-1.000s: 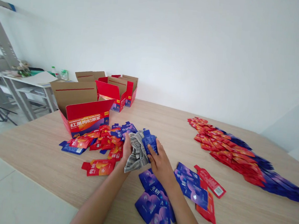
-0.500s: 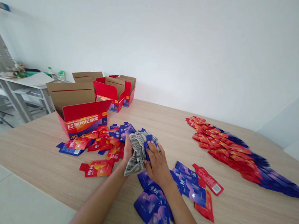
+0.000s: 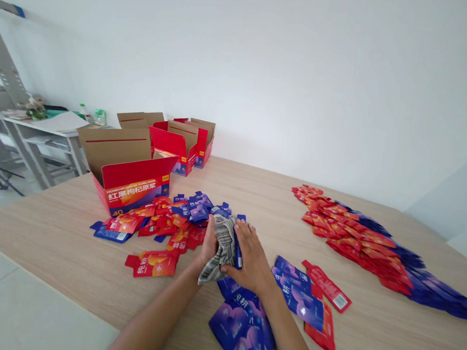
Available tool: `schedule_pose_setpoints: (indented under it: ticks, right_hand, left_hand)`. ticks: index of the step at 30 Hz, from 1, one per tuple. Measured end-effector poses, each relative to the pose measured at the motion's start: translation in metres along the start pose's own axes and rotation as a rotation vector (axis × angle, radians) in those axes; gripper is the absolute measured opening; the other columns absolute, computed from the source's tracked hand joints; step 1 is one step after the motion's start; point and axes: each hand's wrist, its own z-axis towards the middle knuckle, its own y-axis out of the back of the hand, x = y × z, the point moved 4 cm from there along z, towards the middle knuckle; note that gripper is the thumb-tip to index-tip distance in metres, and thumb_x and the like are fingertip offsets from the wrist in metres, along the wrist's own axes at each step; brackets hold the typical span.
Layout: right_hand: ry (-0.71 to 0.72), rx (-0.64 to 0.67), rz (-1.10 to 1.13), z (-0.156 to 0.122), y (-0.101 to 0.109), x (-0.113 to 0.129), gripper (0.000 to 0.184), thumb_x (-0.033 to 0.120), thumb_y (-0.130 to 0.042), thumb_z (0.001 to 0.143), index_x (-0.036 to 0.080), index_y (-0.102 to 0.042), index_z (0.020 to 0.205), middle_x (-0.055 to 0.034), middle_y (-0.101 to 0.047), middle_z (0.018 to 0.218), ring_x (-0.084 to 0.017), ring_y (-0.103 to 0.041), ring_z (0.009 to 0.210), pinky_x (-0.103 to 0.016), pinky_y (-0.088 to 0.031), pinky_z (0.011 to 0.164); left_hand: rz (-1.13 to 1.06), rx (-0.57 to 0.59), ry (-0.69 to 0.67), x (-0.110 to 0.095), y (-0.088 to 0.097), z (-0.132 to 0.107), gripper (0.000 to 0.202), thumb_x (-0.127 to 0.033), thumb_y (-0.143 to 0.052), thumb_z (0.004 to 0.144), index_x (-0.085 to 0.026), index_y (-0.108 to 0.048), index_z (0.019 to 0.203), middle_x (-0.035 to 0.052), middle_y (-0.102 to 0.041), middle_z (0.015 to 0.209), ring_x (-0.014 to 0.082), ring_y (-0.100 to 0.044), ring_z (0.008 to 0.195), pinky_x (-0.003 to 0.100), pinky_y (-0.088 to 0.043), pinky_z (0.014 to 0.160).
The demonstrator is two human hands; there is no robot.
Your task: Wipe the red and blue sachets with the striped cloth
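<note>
My left hand [image 3: 209, 243] and my right hand [image 3: 249, 252] press together on a grey striped cloth [image 3: 221, 246] at the middle of the wooden table [image 3: 66, 241]. A blue pouch [image 3: 238, 248] is pinched edge-on between the cloth and my right palm. Left of my hands lies a loose heap of red and blue pouches [image 3: 167, 221]. Several blue pouches [image 3: 240, 318] lie under my right forearm.
An open red carton [image 3: 133, 184] stands behind the heap, with two more red cartons [image 3: 187, 140] farther back. A long fanned row of red and blue pouches [image 3: 367, 243] runs along the right. A grey shelf unit [image 3: 26, 138] stands beyond the table's left end.
My two hands have closed in, folding the cloth tighter round the blue pouch, which now stands edge-on. The hands have drawn slightly nearer to me.
</note>
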Motion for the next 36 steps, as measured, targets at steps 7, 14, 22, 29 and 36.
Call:
schedule_pose_setpoints:
  ticks: [7,14,22,29,36]
  right_hand:
    - [0.058,0.065,0.14,0.004,-0.004,0.023,0.103,0.073,-0.052,0.091,0.012,-0.01,0.162,-0.0212,-0.032,0.162,-0.033,-0.029,0.151,-0.057,-0.032,0.121]
    - [0.035,0.043,0.216,0.002,-0.009,0.027,0.096,0.073,-0.043,0.095,0.014,-0.008,0.162,-0.0195,-0.036,0.16,-0.032,-0.034,0.15,-0.053,-0.036,0.12]
    - [0.025,-0.09,0.228,-0.001,-0.007,0.026,0.076,0.067,-0.022,0.101,0.022,-0.013,0.162,-0.0162,-0.03,0.164,-0.032,-0.029,0.152,-0.055,-0.036,0.119]
    - [-0.106,-0.272,0.229,-0.006,-0.004,0.021,0.053,0.061,-0.029,0.103,0.024,-0.059,0.127,-0.013,-0.036,0.161,-0.031,-0.041,0.146,-0.054,-0.042,0.114]
    - [-0.359,-0.557,0.314,-0.007,0.006,0.003,0.033,0.052,-0.048,0.101,0.023,-0.062,0.093,-0.0154,-0.057,0.141,-0.032,-0.056,0.131,-0.054,-0.048,0.106]
  left_hand:
    - [-0.04,-0.066,-0.209,-0.034,0.01,0.003,0.065,-0.065,-0.049,0.093,-0.014,-0.065,0.129,0.0106,-0.075,0.116,0.0323,-0.065,0.12,0.044,-0.041,0.113]
    - [-0.047,-0.098,-0.182,-0.034,0.011,0.004,0.061,-0.065,-0.052,0.091,-0.015,-0.069,0.12,0.0105,-0.076,0.112,0.0305,-0.067,0.115,0.043,-0.044,0.111]
    - [-0.044,-0.039,-0.053,-0.007,0.002,0.002,0.049,-0.062,-0.055,0.091,-0.017,-0.068,0.076,0.008,-0.075,0.092,0.0281,-0.068,0.108,0.039,-0.045,0.108]
    - [-0.062,0.004,0.12,0.019,0.001,-0.002,0.058,-0.067,-0.047,0.092,-0.015,-0.073,0.091,0.0132,-0.076,0.103,0.0297,-0.066,0.115,0.039,-0.048,0.106]
    - [-0.063,0.006,-0.023,0.007,-0.001,0.0,0.057,-0.065,-0.049,0.092,-0.014,-0.072,0.095,0.015,-0.075,0.109,0.0349,-0.062,0.122,0.046,-0.044,0.11]
